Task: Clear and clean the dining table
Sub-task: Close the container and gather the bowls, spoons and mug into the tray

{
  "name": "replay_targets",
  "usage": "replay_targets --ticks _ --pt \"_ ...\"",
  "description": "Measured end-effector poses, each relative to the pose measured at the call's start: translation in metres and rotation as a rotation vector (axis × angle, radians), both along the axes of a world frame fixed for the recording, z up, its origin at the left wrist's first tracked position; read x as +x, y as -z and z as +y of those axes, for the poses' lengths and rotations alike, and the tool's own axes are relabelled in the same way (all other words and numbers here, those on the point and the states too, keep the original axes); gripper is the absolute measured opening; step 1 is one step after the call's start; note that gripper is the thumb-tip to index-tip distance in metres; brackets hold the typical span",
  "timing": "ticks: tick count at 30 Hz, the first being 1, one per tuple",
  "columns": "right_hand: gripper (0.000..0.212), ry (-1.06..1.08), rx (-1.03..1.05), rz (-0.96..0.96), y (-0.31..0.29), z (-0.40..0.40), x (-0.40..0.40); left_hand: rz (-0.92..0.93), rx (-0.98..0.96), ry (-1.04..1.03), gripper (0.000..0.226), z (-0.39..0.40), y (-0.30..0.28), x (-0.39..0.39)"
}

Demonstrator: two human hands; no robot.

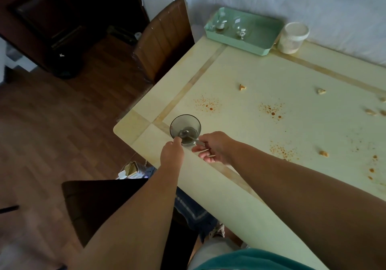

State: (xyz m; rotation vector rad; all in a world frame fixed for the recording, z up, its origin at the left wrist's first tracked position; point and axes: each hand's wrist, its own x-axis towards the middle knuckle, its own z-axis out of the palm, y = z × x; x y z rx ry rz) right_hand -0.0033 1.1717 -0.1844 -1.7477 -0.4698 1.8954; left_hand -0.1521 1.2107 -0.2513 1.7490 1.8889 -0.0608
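A smoky glass bowl (185, 126) stands near the front left corner of the pale dining table (261, 127). A metal spoon (189, 135) lies inside it, its handle leaning over the near rim. My left hand (172, 153) grips the bowl's near rim. My right hand (215, 147) pinches the spoon's handle and also holds a thin wooden stick across its fingers. Orange sauce spatters (207, 103) and bread crumbs (242, 87) dot the tabletop to the right.
A mint green tray (246, 46) with two small glass cups sits at the table's far edge, a white lidded jar (292, 37) beside it. A brown chair (165, 39) stands at the left end, a dark chair (100, 202) near me. More crumbs (323, 153) lie right.
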Motion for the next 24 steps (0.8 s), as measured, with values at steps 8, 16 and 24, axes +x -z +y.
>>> replay_targets --ticks 8,16,24 --pt "0.027 0.094 0.078 -0.164 -0.01 -0.017 0.021 0.069 0.119 0.174 0.042 -0.012 -0.013 0.011" --pt "0.027 0.295 0.144 -0.11 -0.019 -0.06 0.07 0.002 0.126 0.333 0.041 -0.054 -0.034 0.065" --pt "0.025 0.415 0.175 -0.073 -0.039 -0.12 0.132 -0.132 0.095 0.298 0.037 -0.099 -0.057 0.129"
